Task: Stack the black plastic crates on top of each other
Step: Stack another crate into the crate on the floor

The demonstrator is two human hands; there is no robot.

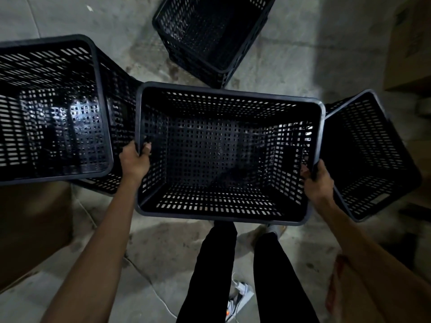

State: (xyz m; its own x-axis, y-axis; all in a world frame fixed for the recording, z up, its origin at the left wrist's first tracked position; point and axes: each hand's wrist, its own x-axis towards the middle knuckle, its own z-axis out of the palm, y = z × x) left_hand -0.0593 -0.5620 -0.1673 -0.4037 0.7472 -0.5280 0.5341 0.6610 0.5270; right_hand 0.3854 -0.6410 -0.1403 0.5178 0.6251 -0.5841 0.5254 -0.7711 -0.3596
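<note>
Currently we hold the middle crate (229,152) by its short rims, left hand (134,159) and right hand (317,177) both clamped, just right of the tall stack (52,108); likely risk: snagging that stack's rim, tipping it.

Four black plastic crates, perforated walls and floors, all open side up. Middle crate (229,152) held by short rims, slightly tilted, empty. Left crate (50,108) tall, sits on another beneath it. Far crate (211,31) lies on floor, turned at angle. Right crate (370,155) tilted, just beside middle one
</note>
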